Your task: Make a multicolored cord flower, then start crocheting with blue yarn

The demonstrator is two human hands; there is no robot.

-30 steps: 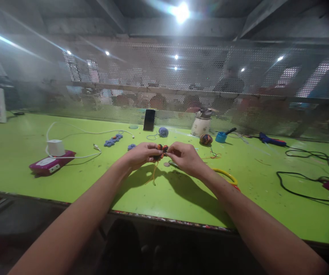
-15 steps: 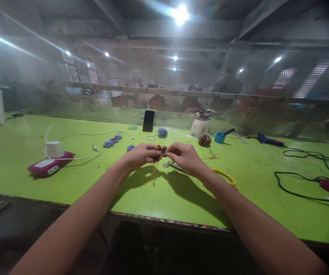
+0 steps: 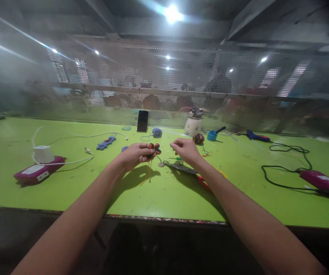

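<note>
My left hand (image 3: 133, 156) pinches a small dark crocheted flower (image 3: 155, 151) with orange flecks, and loose orange yarn tails (image 3: 147, 173) hang below it. To the right, apart from the flower, is my right hand (image 3: 186, 149). Its thumb and forefinger are pressed together, and whatever they may hold is too small to make out. Large scissors (image 3: 183, 168) with red and yellow handles lie under my right wrist, partly covered by the forearm. A thin tool with a green part (image 3: 178, 158) rests just beyond the blades. Beside their tips lies a small round disc (image 3: 161, 165).
Behind my hands are a blue yarn ball (image 3: 157, 132), a dark multicoloured yarn ball (image 3: 198, 138), a phone (image 3: 142, 121) and a pale jug (image 3: 193, 124). Blue crocheted pieces (image 3: 106, 143) and a purple power strip (image 3: 40, 170) lie left. A glue gun (image 3: 257, 136) and cables lie right.
My right hand has come away from the flower to the right, its fingers still pinched. My left hand keeps hold of the flower. The whole view has shifted slightly, uncovering more of the scissors.
</note>
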